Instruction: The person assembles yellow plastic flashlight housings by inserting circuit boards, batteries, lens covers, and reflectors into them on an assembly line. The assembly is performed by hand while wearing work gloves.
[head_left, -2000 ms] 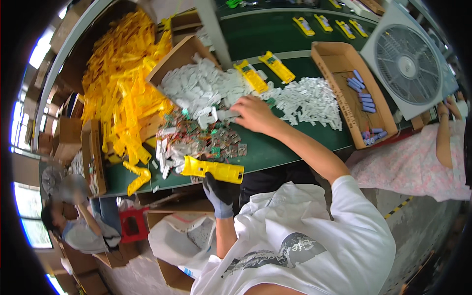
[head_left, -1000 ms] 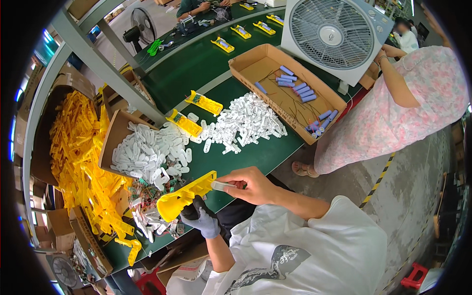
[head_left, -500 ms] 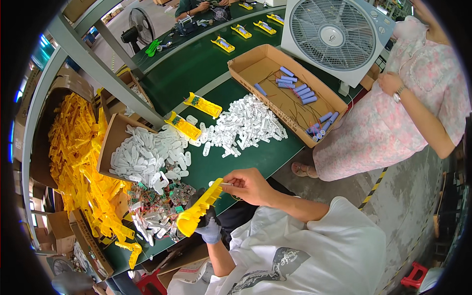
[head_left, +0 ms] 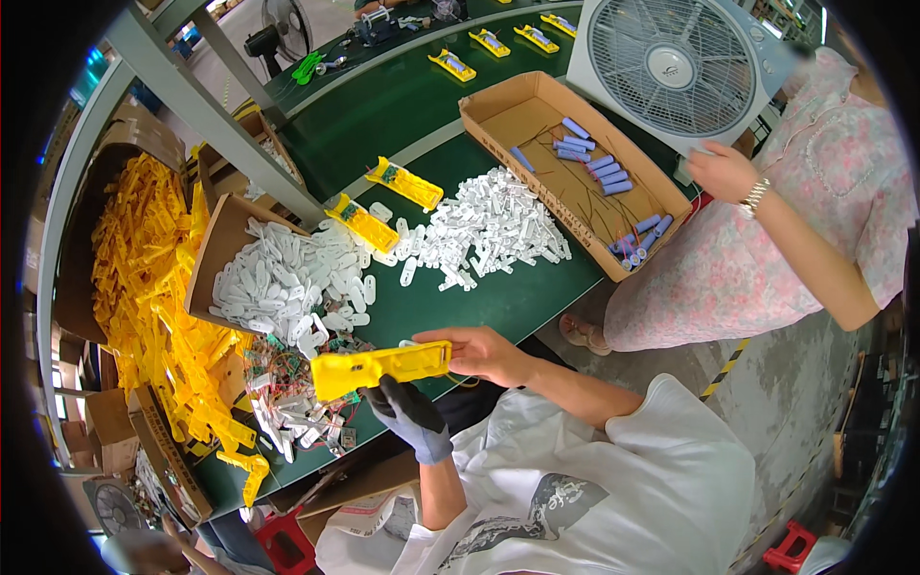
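Note:
My left hand (head_left: 412,419), in a grey glove with dark fingers, grips a long yellow plastic shell (head_left: 381,368) from below. The shell lies nearly level, its smooth side toward me. At its right end, the bare fingers of my right hand (head_left: 491,356) close on the shell; the fingertips are partly hidden behind it. A sliver of a white piece shows above its upper edge. Below and left of the shell is a heap of small circuit boards with wires (head_left: 287,383). Beyond lie white oval plastic covers (head_left: 287,278) spilling from a tilted carton.
Two yellow shells with boards (head_left: 364,223) lie beside a pile of small white parts (head_left: 494,230). A cardboard tray (head_left: 494,115) holds purple battery cells. Yellow shells (head_left: 153,287) heap at left. A box fan (head_left: 668,67) and a person in a floral dress (head_left: 709,259) are at right.
The yellow shell has turned from steeply tilted with its ribbed side showing to nearly level, smooth side out. My right hand has moved onto its end. The other person's hand reached toward the fan.

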{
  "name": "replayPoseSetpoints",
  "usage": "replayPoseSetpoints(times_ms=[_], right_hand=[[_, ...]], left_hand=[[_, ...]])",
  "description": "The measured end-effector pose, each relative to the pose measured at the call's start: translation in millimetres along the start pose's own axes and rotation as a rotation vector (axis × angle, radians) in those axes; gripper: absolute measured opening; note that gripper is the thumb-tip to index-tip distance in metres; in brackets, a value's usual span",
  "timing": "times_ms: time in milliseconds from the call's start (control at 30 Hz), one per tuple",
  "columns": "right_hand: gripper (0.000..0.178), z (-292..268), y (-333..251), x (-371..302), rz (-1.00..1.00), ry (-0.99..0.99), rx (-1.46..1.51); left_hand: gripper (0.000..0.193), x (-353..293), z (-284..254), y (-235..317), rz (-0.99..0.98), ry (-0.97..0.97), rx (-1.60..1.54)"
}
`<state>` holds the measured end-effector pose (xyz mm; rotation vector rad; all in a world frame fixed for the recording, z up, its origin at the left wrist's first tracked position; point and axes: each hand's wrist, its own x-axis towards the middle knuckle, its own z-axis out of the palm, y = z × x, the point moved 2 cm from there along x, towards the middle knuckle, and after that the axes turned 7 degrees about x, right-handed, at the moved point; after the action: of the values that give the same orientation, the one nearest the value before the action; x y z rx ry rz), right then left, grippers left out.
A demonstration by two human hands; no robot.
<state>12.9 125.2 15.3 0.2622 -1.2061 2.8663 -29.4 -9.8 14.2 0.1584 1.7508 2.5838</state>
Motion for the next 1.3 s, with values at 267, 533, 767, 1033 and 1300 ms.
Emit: replayPoseSetpoints(times_ms=[267,533,767,1033,1300], right_hand=[[0.076,-11.8,5.1,4.6,-0.010,0.048,0.244],[0.084,-18.2,-14.5,7.8,-0.132,0.091,0.074],[0.085,-24.7,12.2,-5.0,-0.292,0.111,0.085],[0.082,-7.7,-7.4,1.9,-0.212,0.006,0.080],[0.070,-3.0,-27.7,-4.5,-0.167,0.069,-0.081]], left_hand=[[0.031,14.2,16.0,-15.2,-0.197,-0.135,-0.191],[0.033,23.5,40.7,-14.7,-0.302,-0.300,-0.363],[0.034,12.6,43.3,-6.2,-0.399,-0.300,-0.443],[0.044,10.2,44.2,-2.2,-0.371,-0.285,-0.503],[0.044,20.1,47.5,-12.2,-0.421,-0.306,-0.440]])
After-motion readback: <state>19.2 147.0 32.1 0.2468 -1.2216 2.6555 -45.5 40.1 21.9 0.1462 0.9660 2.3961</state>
